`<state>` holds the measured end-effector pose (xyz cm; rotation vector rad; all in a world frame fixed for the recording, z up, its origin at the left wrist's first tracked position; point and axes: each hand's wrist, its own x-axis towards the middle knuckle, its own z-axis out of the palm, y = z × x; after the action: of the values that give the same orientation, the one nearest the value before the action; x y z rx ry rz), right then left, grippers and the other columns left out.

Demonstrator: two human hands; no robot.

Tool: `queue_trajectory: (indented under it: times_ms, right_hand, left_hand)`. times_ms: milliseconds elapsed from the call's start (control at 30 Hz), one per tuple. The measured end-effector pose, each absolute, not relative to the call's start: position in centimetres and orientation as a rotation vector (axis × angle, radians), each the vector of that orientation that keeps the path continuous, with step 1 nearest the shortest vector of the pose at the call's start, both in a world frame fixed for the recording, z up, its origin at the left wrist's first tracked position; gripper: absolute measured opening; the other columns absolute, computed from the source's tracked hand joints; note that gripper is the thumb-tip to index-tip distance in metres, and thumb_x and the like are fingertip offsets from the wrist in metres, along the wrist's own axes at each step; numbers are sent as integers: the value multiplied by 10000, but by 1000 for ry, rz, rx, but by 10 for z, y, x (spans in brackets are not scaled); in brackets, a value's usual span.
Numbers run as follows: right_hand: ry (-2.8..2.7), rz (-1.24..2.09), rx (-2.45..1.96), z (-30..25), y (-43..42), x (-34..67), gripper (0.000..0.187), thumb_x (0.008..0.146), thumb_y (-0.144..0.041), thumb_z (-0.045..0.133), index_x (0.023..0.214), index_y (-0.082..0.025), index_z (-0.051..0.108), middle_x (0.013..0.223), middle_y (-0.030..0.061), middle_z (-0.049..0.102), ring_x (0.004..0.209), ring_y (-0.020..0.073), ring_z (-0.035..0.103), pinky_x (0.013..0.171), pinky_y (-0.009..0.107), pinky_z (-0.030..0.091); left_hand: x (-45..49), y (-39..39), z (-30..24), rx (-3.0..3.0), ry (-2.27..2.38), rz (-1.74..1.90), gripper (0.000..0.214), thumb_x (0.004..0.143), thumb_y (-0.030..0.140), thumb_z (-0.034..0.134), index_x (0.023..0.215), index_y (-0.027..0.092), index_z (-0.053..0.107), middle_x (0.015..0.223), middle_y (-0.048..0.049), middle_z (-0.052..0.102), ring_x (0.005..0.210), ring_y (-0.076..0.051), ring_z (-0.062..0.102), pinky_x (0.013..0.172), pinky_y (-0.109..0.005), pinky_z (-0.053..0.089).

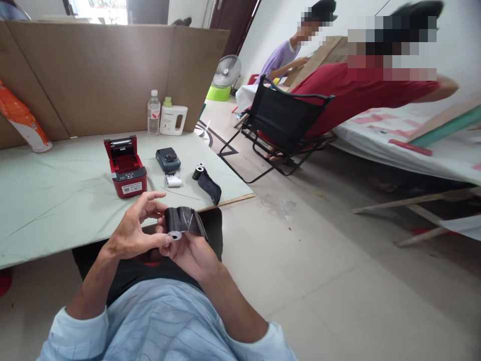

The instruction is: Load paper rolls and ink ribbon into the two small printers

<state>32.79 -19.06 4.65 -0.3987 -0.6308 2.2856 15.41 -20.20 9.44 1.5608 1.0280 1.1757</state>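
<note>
A small black-coated paper roll (pixel 178 219) with a pale hollow core is held above my lap, just off the table's front edge. Part of its strip hangs loose toward the right. My left hand (pixel 137 228) pinches the roll between the thumb at its near end and the fingers at its far side, index finger raised. From below, my right hand (pixel 195 253) grips the roll and its loose strip; some fingers are hidden. Ahead on the table stands a red-and-black label printer (pixel 130 175) with its lid up. Near it lie a dark grey handheld device (pixel 168 159) and a white paper roll (pixel 174 180).
Another black roll with its strip unrolled (pixel 210 186) lies at the table's right edge. A water bottle (pixel 154 114), a white jug (pixel 173 119) and an orange bottle (pixel 24 120) stand before a cardboard screen (pixel 112 75). Two people sit right, one on a black folding chair (pixel 280 110).
</note>
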Motion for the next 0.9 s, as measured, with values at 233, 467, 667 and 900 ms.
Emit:
queue_trajectory:
  times_ms: [233, 467, 667, 900]
  right_hand:
    - [-730, 2139, -502, 33, -191, 321, 369, 790, -443, 923, 982, -206, 716, 826, -6, 722, 658, 117, 617, 581, 222, 530]
    - [-802, 2043, -544, 26, -184, 323, 347, 801, -452, 912, 955, -209, 718, 829, -3, 723, 711, 133, 652, 638, 239, 555]
    - [-921, 2045, -547, 28, -182, 329, 343, 802, -462, 904, 908, -206, 701, 774, -8, 695, 693, 136, 634, 618, 244, 526]
    - [-1097, 1822, -726, -9, -187, 328, 458, 731, -566, 922, 646, -207, 649, 652, -3, 654, 652, 147, 595, 653, 288, 522]
  left_hand:
    - [142, -201, 128, 2205, 1270, 707, 755, 687, 145, 781, 1398, 227, 539, 1181, -79, 724, 1066, -276, 712, 976, -440, 567]
    - [150, -205, 101, 2161, 1228, 960, 796, 720, 133, 783, 1458, 246, 507, 1304, -98, 690, 1153, -270, 692, 1014, -434, 567]
    - [151, -204, 95, 2150, 1130, 1041, 797, 717, 137, 825, 1444, 236, 514, 1258, -93, 696, 1114, -264, 699, 959, -394, 590]
    - [165, -207, 116, 2570, 1318, 349, 583, 743, -28, 661, 1282, 186, 596, 1107, -109, 701, 1085, -311, 664, 930, -474, 592]
